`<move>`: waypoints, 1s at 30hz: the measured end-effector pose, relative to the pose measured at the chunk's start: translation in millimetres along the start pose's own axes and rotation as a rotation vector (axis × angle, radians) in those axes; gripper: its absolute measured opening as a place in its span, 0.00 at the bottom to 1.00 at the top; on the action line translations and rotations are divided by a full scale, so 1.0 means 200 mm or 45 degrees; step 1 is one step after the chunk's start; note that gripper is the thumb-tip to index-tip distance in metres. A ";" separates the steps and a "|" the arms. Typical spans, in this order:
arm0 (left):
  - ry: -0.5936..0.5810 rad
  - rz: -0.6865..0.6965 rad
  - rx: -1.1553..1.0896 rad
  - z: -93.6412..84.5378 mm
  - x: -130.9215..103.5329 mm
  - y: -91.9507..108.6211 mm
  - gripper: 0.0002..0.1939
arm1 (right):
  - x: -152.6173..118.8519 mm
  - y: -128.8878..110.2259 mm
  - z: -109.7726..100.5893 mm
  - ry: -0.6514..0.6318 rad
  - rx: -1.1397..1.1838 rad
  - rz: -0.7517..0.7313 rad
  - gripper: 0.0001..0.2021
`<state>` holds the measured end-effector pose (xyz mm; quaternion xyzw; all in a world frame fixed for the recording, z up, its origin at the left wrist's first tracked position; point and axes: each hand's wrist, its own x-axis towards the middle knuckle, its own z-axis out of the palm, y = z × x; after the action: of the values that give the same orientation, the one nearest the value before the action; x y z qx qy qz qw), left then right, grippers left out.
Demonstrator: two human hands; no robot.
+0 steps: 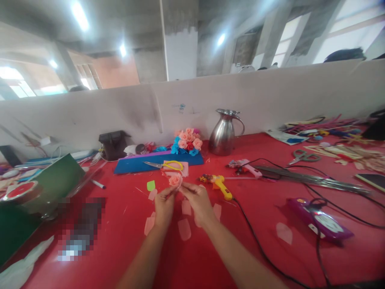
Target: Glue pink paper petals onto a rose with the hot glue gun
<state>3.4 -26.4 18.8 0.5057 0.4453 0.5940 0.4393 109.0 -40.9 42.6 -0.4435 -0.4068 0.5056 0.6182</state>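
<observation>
Between my two hands, above the red table, is a pink artificial rose (175, 180). My left hand (165, 202) is closed with its fingertips pinching the flower's left side. On the other side, my right hand (197, 200) pinches a petal at the rose's edge, fingers pressed together. Loose pink petals (184, 229) lie on the table beneath and around my wrists. A small green leaf piece (150, 185) rests left of my left hand. To the right of my right hand lies a yellow hot glue gun (224, 188). Yellow-handled scissors (168, 165) lie just beyond the rose.
A bunch of finished flowers (188, 141) sits at the back by a steel jug (224, 132). A purple power strip (320, 222) with black cords is at right, near a pink glue gun (245, 167). Green board (64, 178) and a tape roll (22, 190) stand left.
</observation>
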 end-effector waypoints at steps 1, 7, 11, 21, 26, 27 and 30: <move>0.003 0.038 0.051 0.00 0.00 0.01 0.11 | 0.00 0.00 0.00 -0.005 -0.011 -0.006 0.14; 0.015 0.278 0.359 -0.01 -0.02 0.07 0.10 | 0.00 -0.01 0.00 -0.047 -0.079 -0.058 0.14; 0.012 0.307 0.385 -0.02 -0.02 0.05 0.11 | 0.00 -0.03 -0.01 -0.043 -0.174 -0.124 0.12; 0.060 0.222 0.261 -0.02 -0.02 0.06 0.08 | -0.01 -0.05 -0.02 -0.044 -0.376 -0.330 0.07; 0.037 0.310 0.363 -0.02 -0.02 0.05 0.10 | -0.01 -0.02 -0.03 -0.066 -0.422 -0.387 0.08; 0.033 0.315 0.369 -0.02 -0.02 0.05 0.10 | -0.01 -0.01 -0.03 -0.068 -0.420 -0.386 0.08; 0.027 0.311 0.361 -0.02 -0.03 0.04 0.10 | -0.01 0.00 -0.02 -0.057 -0.418 -0.386 0.08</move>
<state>-1.5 -33.8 25.5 0.6067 0.4645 0.5795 0.2835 113.5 -44.4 42.0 -0.4606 -0.5592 0.3437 0.5975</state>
